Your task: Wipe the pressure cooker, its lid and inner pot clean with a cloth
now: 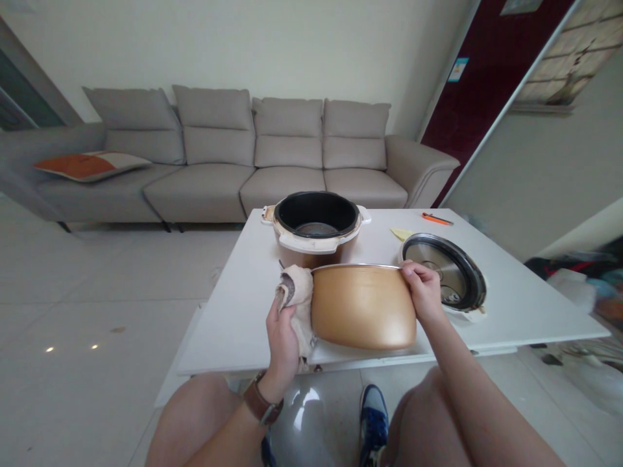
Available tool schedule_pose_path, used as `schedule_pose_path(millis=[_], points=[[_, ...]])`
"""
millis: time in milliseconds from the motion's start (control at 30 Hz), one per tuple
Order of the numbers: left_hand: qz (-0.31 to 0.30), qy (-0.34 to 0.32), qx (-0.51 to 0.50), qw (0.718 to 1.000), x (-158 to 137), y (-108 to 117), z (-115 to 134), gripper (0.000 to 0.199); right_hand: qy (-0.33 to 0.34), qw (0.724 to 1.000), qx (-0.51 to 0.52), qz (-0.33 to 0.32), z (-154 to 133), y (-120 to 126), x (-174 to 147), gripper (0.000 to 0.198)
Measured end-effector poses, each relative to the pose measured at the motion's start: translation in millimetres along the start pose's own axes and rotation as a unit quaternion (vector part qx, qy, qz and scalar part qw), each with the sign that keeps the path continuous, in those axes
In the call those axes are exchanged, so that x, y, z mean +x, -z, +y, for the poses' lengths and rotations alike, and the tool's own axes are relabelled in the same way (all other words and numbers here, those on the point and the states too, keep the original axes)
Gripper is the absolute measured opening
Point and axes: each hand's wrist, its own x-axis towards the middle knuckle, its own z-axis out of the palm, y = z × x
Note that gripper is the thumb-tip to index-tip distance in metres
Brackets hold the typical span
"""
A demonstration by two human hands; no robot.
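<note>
A gold-coloured rice cooker inner pot is tilted on its side at the near edge of the table, its outer wall towards me. My right hand grips the pot's rim at the right, thumb and fingers closed on it. In my left hand is a bunched beige cloth, pressed against the pot's left side. Behind the pot stands the rice cooker body, its dark inside facing up. The round cooker lid lies to the right, its metal inner face upward. The pot's inside is hidden from me.
The white table carries an orange utility knife at the back right and a yellow piece by the lid. Beyond it is a grey sofa with an orange cushion. Assorted items lie at the far right.
</note>
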Motion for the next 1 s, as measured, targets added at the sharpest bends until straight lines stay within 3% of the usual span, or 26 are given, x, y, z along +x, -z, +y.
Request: schedule_pose_path(millis=[300,533,733,1000], points=[[0.024,-0.074,0.065,0.995,-6.0,5.7,9.4,0.016,0.021,1.000,0.019,0.002,5.3,-14.9,-6.8,0.043],[-0.053,-0.103,0.096,0.989,-8.5,11.7,7.5,0.016,0.057,0.998,-0.007,-0.027,-2.8,-5.5,-3.9,0.031],[-0.053,-0.053,0.054,0.996,-8.0,5.6,6.0,0.021,0.067,0.997,0.004,-0.030,-4.0,6.1,-2.9,0.032],[-0.019,0.082,-0.060,0.995,2.1,0.3,-1.1,0.044,0.007,1.000,-0.002,-0.002,-1.3,8.0,-2.7,0.042]])
